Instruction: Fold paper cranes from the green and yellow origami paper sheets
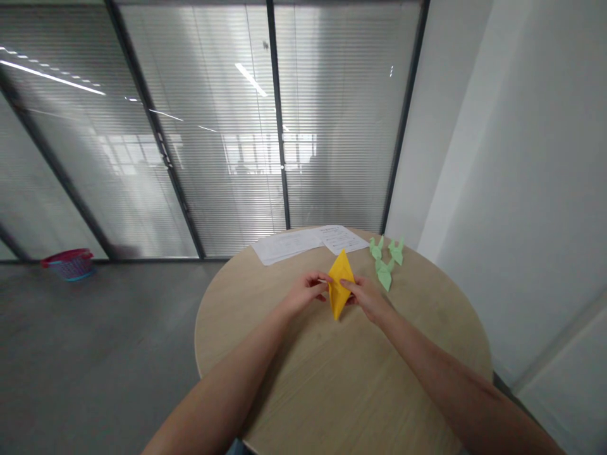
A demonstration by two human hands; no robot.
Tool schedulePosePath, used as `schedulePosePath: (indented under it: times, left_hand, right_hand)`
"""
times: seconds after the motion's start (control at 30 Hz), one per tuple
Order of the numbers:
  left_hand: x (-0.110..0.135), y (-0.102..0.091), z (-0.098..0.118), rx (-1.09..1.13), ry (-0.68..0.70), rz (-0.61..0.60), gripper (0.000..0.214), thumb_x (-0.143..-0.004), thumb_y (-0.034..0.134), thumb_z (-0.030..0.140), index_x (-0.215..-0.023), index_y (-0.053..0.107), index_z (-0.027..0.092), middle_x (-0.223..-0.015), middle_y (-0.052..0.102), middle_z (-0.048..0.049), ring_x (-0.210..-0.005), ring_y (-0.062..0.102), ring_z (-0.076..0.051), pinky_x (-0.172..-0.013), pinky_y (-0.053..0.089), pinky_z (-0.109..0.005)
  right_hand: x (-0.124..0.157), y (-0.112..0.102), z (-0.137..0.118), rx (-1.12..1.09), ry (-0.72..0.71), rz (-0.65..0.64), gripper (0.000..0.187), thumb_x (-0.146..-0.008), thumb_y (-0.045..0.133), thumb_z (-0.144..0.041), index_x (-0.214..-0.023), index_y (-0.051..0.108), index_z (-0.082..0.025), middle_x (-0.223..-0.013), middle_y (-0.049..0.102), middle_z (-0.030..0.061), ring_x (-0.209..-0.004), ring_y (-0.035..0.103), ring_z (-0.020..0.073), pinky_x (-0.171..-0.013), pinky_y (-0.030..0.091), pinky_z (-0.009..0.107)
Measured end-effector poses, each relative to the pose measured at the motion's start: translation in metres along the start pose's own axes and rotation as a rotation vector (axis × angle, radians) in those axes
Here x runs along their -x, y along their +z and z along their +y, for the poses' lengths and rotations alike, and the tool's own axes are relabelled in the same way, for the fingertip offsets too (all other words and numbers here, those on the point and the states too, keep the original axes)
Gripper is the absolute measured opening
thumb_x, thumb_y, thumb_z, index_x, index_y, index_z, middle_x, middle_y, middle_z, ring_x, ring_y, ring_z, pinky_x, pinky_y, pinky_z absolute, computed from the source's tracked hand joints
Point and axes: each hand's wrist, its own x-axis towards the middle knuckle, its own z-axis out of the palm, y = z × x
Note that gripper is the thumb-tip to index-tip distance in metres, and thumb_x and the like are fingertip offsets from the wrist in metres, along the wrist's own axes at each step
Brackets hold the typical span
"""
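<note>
A yellow folded sheet of origami paper (339, 284), shaped like a tall diamond, is held upright above the round table. My right hand (370, 298) grips its right side, the thumb on the near face and the other fingers behind. At the left edge of the paper, my left hand (307, 292) has its fingers curled, with the fingertips on that edge. Part of the grip is hidden by the paper. Beyond my right hand lie three pale green folded paper figures with pointed tips, the nearest green paper figure (384, 274) being close to the wrist.
White printed sheets (290, 245) lie at the far edge of the round wooden table (332, 379). A glass partition with blinds (227, 126) stands behind it, and a white wall (535, 189) on the right. A red and blue basket (71, 265) sits on the floor at left.
</note>
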Motion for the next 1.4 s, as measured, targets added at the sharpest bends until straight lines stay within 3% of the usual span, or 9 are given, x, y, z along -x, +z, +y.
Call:
schedulePosePath:
  times: [0.13, 0.3, 0.57, 0.8, 0.97, 1.07, 1.4]
  left_hand:
    - [-0.003, 0.002, -0.006, -0.119, 0.067, 0.025, 0.025, -0.077, 0.066, 0.035, -0.089, 0.065, 0.013, -0.085, 0.065, -0.0067, -0.072, 0.061, -0.016, -0.059, 0.052, -0.025]
    - [-0.006, 0.003, -0.009, -0.157, 0.094, 0.094, 0.022, -0.078, 0.063, 0.028, -0.094, 0.058, 0.014, -0.085, 0.064, -0.0063, -0.074, 0.062, -0.017, -0.057, 0.052, -0.026]
    - [-0.007, 0.002, -0.010, -0.143, 0.077, 0.155, 0.047, -0.075, 0.066, 0.025, -0.119, 0.051, 0.016, -0.075, 0.061, -0.0002, -0.066, 0.060, -0.014, -0.055, 0.052, -0.025]
    - [-0.009, 0.002, -0.010, -0.133, -0.002, 0.156, 0.049, -0.070, 0.075, 0.033, -0.112, 0.057, 0.014, -0.064, 0.059, 0.0023, -0.057, 0.058, -0.012, -0.054, 0.051, -0.025]
    - [-0.010, 0.000, -0.016, -0.107, -0.096, 0.054, 0.040, -0.074, 0.070, 0.044, -0.099, 0.062, 0.013, -0.081, 0.069, -0.0056, -0.065, 0.063, -0.014, -0.058, 0.051, -0.025]
    - [-0.010, 0.000, -0.020, -0.116, -0.131, 0.008, 0.037, -0.076, 0.068, 0.046, -0.090, 0.063, 0.012, -0.080, 0.069, -0.0063, -0.063, 0.063, -0.013, -0.057, 0.050, -0.024]
    - [-0.008, 0.003, -0.018, -0.140, -0.120, 0.090, 0.034, -0.076, 0.068, 0.045, -0.080, 0.060, 0.012, -0.074, 0.066, -0.0048, -0.060, 0.062, -0.013, -0.056, 0.051, -0.025]
  right_hand:
    - [0.002, 0.002, -0.001, 0.014, -0.007, -0.050, 0.039, -0.075, 0.067, -0.048, -0.097, 0.068, -0.016, -0.092, 0.072, 0.0098, -0.078, 0.068, 0.0221, -0.060, 0.054, 0.029]
    - [0.003, 0.003, 0.000, 0.066, -0.050, -0.080, 0.041, -0.076, 0.066, -0.050, -0.098, 0.069, -0.016, -0.093, 0.072, 0.0100, -0.078, 0.068, 0.0210, -0.059, 0.052, 0.026]
    - [0.006, 0.005, -0.003, 0.134, -0.056, -0.069, 0.040, -0.077, 0.065, -0.051, -0.094, 0.071, -0.015, -0.092, 0.072, 0.0102, -0.075, 0.066, 0.0196, -0.055, 0.049, 0.025]
    - [0.005, 0.005, -0.004, 0.164, -0.048, -0.046, 0.037, -0.076, 0.066, -0.048, -0.094, 0.069, -0.016, -0.090, 0.072, 0.0088, -0.073, 0.066, 0.0205, -0.055, 0.050, 0.027]
    - [0.005, 0.006, -0.003, 0.141, -0.039, -0.020, 0.033, -0.075, 0.066, -0.047, -0.091, 0.068, -0.018, -0.090, 0.072, 0.0080, -0.077, 0.067, 0.0236, -0.058, 0.053, 0.030]
    - [0.005, 0.006, -0.002, 0.153, -0.058, -0.021, 0.031, -0.077, 0.064, -0.046, -0.089, 0.067, -0.019, -0.086, 0.071, 0.0072, -0.073, 0.066, 0.0218, -0.056, 0.051, 0.028]
    - [0.004, 0.004, -0.003, 0.205, -0.098, -0.044, 0.035, -0.078, 0.062, -0.049, -0.088, 0.067, -0.016, -0.081, 0.070, 0.0060, -0.065, 0.062, 0.0173, -0.052, 0.047, 0.025]
